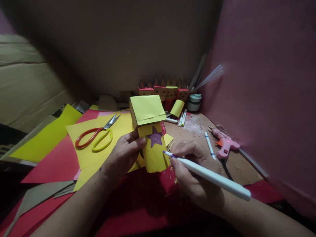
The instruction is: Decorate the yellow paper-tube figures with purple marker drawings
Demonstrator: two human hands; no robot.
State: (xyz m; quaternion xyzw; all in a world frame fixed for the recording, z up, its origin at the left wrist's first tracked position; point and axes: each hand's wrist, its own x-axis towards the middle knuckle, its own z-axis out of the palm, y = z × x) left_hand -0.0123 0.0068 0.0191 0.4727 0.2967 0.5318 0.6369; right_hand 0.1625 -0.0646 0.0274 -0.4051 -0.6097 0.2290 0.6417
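My left hand [124, 149] grips a yellow paper figure [156, 161] by its side, thumb on the front and the other fingers partly hidden behind. The figure has a boxy top covered in yellow paper and a rounded tube body below. A purple star [155, 136] is coloured on the body. Pinched in my right hand [192, 168] is a white marker [214, 176] with a purple tip. That tip is at the body's right side, just below the star; whether it touches the paper I cannot tell.
Red-and-yellow scissors [95, 135] lie on yellow paper [86, 161] at left. A pink glue gun [224, 143] rests at right, near another marker [209, 144]. Behind stand several cardboard figures [160, 93], a yellow paper tube [177, 108], a lidded jar [194, 102] and glue sticks [211, 77].
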